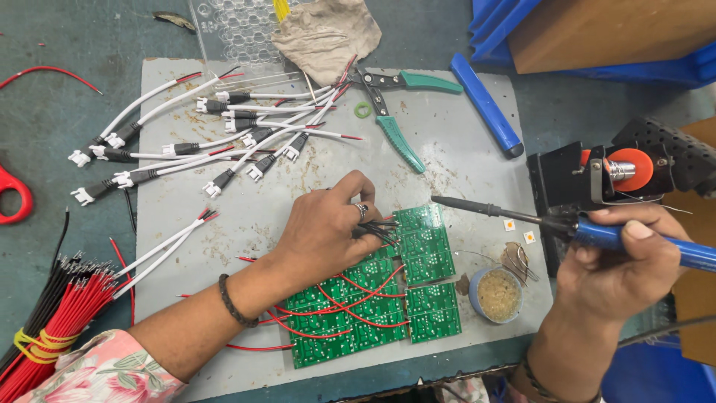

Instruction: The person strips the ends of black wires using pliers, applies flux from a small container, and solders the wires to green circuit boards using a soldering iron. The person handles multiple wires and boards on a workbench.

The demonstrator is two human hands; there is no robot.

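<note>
Left hand [324, 227] is pinching thin black wires [382, 230] against the green circuit boards [388, 287] lying under its fingers; right hand [623, 257] is gripping the blue-handled soldering iron [522, 216], tip pointing leftward.

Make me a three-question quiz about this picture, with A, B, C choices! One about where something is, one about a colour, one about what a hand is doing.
1. Where do the pliers lie?
A. above the circuit boards
B. under the boards
C. in the left hand

2. What colour is the soldering iron handle?
A. yellow
B. blue
C. white

3. The right hand is:
A. flat and open
B. out of sight
C. gripping the iron

Answers: 1 A, they rest higher up the grey mat; 2 B, the handle shows blue; 3 C, its fingers wrap the handle.
</note>
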